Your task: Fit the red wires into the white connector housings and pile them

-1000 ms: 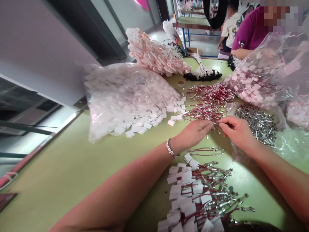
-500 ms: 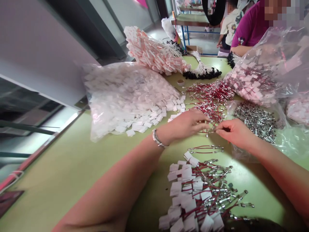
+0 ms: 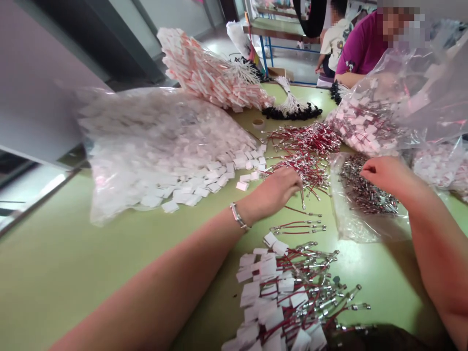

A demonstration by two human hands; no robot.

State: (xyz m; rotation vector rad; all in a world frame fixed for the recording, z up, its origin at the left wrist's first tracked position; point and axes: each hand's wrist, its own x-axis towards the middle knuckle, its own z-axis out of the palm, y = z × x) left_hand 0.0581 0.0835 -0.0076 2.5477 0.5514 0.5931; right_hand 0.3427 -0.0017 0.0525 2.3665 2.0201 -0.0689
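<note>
Head view: left hand [image 3: 275, 187] pinches one red lead wire [image 3: 302, 200] at centre frame; right hand [image 3: 383, 173], fingers curled, contents unclear, over the metal-terminal bag [image 3: 360, 195]. Risk: the dangling wire snags the loose wire pile [image 3: 307, 151].

A green table [image 3: 73, 263] holds a big bag of white tags [image 3: 153, 141], a heap of red wires [image 3: 307, 151], and tagged wires [image 3: 288, 292] close by.
</note>
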